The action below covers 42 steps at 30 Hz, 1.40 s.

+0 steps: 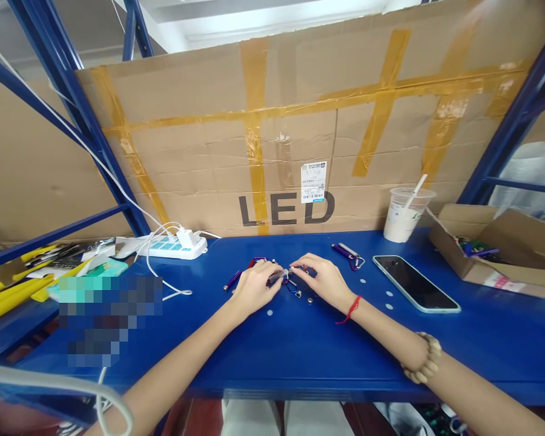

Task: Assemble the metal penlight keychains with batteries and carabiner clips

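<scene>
Near the middle of the blue table (327, 351), my left hand (258, 284) pinches a small, slim, greyish piece whose kind is hidden by the fingers. Facing it, my right hand (324, 280) has thumb and fingertips closed at the same spot, on something too small to make out. Just below the fingertips lies a blue metal clip (293, 288), with a tiny round metal part (310, 300) beside it. A purple tube (232, 280) lies left of my left hand, and a red piece (257, 261) shows behind it. Closer to me is a small clear disc (269, 313).
Right of my hands lie a purple tube with a carabiner (347, 255), several clear discs (389, 294) and a phone (415, 283). Behind them stand a drink cup (402, 215) and an open cardboard box (490, 266). A corded power strip (175, 246) sits back left. Cardboard (200, 169) walls the rear.
</scene>
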Each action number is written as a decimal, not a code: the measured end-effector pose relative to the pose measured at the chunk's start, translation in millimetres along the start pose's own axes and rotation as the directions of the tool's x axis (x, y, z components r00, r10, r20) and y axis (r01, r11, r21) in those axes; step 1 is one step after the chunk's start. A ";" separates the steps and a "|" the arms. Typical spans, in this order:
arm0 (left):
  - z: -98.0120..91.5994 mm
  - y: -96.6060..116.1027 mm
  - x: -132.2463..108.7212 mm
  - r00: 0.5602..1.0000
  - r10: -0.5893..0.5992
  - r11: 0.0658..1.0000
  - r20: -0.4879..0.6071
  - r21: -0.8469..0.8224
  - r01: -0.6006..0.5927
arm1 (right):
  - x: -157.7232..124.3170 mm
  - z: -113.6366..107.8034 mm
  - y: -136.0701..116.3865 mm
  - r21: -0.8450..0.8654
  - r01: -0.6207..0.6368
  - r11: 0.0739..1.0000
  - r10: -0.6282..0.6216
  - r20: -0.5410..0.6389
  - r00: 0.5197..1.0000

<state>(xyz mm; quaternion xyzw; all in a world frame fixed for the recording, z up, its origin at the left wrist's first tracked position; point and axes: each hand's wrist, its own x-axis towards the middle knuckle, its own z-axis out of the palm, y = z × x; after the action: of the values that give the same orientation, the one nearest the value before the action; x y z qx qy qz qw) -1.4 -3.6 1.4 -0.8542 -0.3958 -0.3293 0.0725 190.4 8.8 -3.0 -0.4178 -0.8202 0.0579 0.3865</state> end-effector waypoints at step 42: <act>-1.5 -2.5 1.6 0.980 0.007 0.997 -0.200 0.075 0.008 | -0.6 -3.6 5.1 -0.133 0.051 0.990 -0.060 -0.060 0.996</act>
<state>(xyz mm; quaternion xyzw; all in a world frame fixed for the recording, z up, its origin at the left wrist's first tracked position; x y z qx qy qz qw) -3.2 -1.4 3.3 -0.8133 -0.3989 -0.3984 0.1440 196.4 10.8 -3.0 -0.4210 -0.8208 -0.0205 0.3855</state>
